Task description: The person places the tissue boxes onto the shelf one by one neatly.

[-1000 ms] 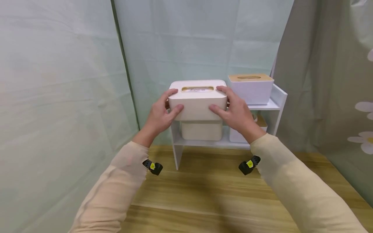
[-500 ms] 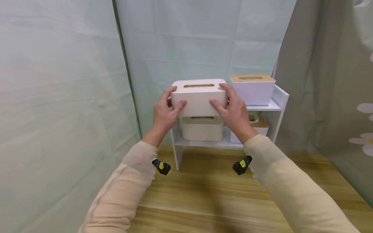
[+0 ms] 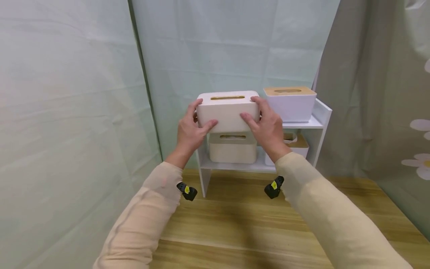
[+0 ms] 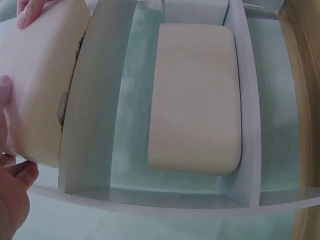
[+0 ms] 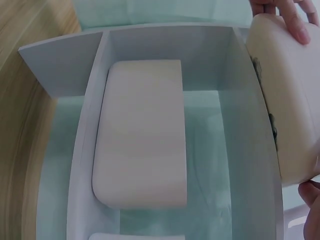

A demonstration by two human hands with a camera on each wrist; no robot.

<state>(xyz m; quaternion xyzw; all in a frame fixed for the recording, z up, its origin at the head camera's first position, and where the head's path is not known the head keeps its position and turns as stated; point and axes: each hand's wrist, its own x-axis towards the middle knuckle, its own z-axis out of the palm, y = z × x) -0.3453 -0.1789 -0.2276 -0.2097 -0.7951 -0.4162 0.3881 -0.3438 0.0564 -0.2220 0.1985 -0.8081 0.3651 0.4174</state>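
Both hands hold a cream tissue box (image 3: 228,116) with a long slot in its top, at the left end of the upper shelf. My left hand (image 3: 190,130) grips its left end, thumb on the front face and fingers over the top and side. The right hand (image 3: 268,126) grips the opposite end in the same way. In both wrist views the box's underside, with small dark feet, lies right along the edge of the upper shelf board (image 4: 95,100). A second cream tissue box (image 3: 233,151) stands directly below on the lower shelf.
The white shelf unit (image 3: 242,167) stands on a wood-grain surface (image 3: 215,220) against pale green sheeting. On its upper right is a white tissue box with a wooden lid (image 3: 290,104). Below that stands a white container with a wooden top (image 3: 302,150), partly behind the right hand.
Both hands have moved the held tissue box slightly up and away toward the shelf. Its front tilted, and the slot of the tissue box below has come into view.
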